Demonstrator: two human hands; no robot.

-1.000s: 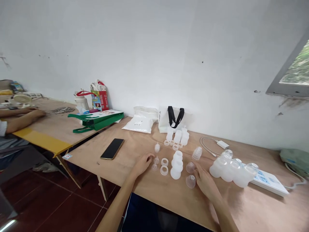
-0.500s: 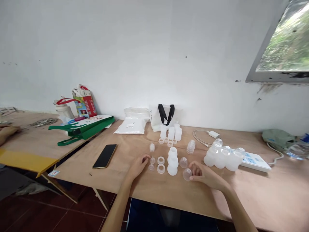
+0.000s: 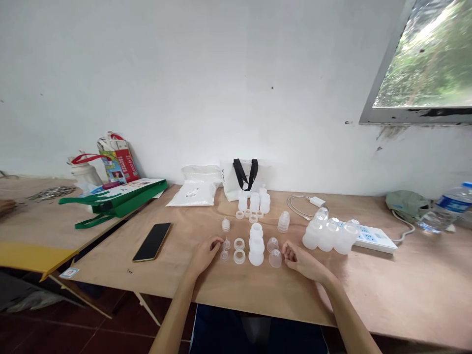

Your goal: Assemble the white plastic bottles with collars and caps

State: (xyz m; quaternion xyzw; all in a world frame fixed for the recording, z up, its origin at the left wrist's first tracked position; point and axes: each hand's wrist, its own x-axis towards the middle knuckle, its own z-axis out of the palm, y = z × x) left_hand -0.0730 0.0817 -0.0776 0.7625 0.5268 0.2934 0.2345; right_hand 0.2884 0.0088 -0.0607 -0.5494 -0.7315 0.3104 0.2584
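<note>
**A:** Where are the hands?

**B:** Both are low on the bench. The left hand is loosely curled, holding nothing I can see, with its fingers just beside two small clear pieces.

**A:** And the right hand?

**B:** Also half curled and empty. It's just beside a clear cup, and another clear cup sits right behind that one.

**A:** What's between the hands?

**B:** Two clear rings and a stack of white plastic cups, upright in a line running away from the person.

**A:** Anything farther back?

**B:** A row of white bottles stands by the wall with small rings in front of it. To the right, more white cups sit against a power strip. A phone lies face up to the left. At the far left edge, another person's hand rests on a second bench.
</note>
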